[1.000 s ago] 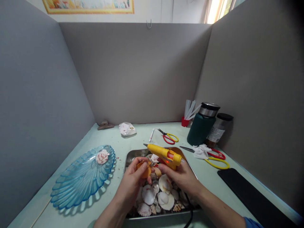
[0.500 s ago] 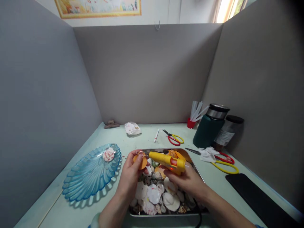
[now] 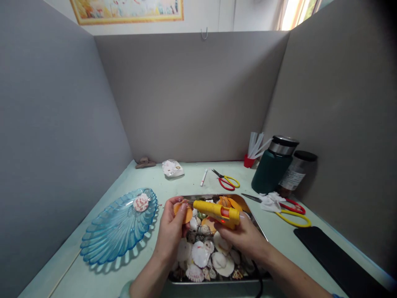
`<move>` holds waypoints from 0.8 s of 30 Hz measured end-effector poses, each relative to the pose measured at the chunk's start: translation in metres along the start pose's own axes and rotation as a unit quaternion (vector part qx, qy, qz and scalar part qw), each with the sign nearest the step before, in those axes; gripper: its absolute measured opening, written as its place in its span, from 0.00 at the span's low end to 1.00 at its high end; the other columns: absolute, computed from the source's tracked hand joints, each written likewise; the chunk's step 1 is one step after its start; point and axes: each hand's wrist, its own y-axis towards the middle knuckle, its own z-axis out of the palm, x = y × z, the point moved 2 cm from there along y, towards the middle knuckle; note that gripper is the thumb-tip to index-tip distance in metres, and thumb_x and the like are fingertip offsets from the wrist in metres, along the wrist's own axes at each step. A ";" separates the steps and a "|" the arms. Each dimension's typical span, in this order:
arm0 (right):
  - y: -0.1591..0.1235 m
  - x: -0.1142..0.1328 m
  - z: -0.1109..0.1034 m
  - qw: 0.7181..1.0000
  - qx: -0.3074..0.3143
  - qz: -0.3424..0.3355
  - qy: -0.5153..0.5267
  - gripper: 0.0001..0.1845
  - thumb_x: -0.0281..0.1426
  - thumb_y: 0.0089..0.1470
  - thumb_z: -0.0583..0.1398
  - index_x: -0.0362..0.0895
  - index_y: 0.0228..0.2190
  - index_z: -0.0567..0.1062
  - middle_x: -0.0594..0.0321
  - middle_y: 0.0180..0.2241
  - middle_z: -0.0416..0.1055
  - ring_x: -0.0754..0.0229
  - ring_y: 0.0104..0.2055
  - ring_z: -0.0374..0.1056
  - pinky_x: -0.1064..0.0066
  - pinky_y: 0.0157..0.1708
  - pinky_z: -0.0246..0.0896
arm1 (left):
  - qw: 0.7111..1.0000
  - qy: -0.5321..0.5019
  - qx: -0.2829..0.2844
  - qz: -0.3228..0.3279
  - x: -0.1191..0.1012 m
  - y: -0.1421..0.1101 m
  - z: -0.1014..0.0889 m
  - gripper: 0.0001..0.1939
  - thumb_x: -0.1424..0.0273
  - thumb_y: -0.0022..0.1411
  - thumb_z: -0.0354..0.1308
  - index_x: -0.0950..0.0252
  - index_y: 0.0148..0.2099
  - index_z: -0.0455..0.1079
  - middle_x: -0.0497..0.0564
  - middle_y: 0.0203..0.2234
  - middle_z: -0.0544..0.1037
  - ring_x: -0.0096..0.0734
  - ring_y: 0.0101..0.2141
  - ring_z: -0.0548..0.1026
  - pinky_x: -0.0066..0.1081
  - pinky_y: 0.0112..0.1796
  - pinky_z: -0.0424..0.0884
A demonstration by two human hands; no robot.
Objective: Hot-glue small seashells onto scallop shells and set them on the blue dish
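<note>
My left hand (image 3: pixel 171 225) is closed on an orange scallop shell (image 3: pixel 184 213), pinched between thumb and fingers. In my right hand (image 3: pixel 240 231) is a yellow hot glue gun (image 3: pixel 214 210) with a small red light. Its nozzle points left, at the upper edge of the held shell; whether it touches cannot be made out. Both hands are above a metal tray (image 3: pixel 217 282) filled with white, orange and striped seashells (image 3: pixel 201 253). A black cord (image 3: pixel 258 277) runs down from the glue gun's side over the tray's near edge.
To the left lies a blue shell-shaped glass dish (image 3: pixel 119 231) holding a pinkish shell (image 3: pixel 141 202). Scissors (image 3: pixel 228 181), larger scissors with tissue (image 3: pixel 294 211), a green bottle (image 3: pixel 273 167), a jar (image 3: pixel 294 176), glue sticks (image 3: pixel 254 145) and a black slab (image 3: pixel 335 256) stand or lie rightward. Grey panels enclose the table.
The glue gun's tip has shifted slightly down and left along the shell's upper edge. The shell has tilted a little in my left hand, and my grips are unchanged.
</note>
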 end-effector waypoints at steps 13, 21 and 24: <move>-0.002 0.001 0.000 1.000 0.004 -0.010 0.009 0.06 0.31 0.49 0.59 0.41 0.30 0.74 0.59 0.29 0.72 0.53 0.34 0.70 0.65 0.35 0.68 | 1.000 0.015 0.003 -0.004 -0.001 0.000 0.000 0.18 0.58 0.53 0.61 0.63 0.40 0.62 0.43 0.24 0.71 0.18 0.16 0.65 0.17 0.15 0.60; 0.000 -0.001 0.000 0.999 0.003 -0.034 -0.006 0.06 0.30 0.50 0.59 0.42 0.31 0.75 0.61 0.28 0.71 0.54 0.34 0.70 0.66 0.36 0.67 | 1.000 0.020 -0.005 -0.009 0.001 0.000 0.000 0.19 0.58 0.51 0.63 0.61 0.39 0.62 0.42 0.23 0.71 0.19 0.17 0.65 0.18 0.16 0.62; -0.001 0.002 -0.001 0.998 -0.003 -0.058 -0.014 0.07 0.29 0.51 0.59 0.42 0.33 0.75 0.60 0.30 0.72 0.55 0.34 0.69 0.67 0.35 0.67 | 1.000 0.025 -0.007 -0.015 0.001 -0.001 0.000 0.18 0.58 0.51 0.63 0.61 0.39 0.62 0.41 0.23 0.71 0.20 0.17 0.65 0.18 0.17 0.63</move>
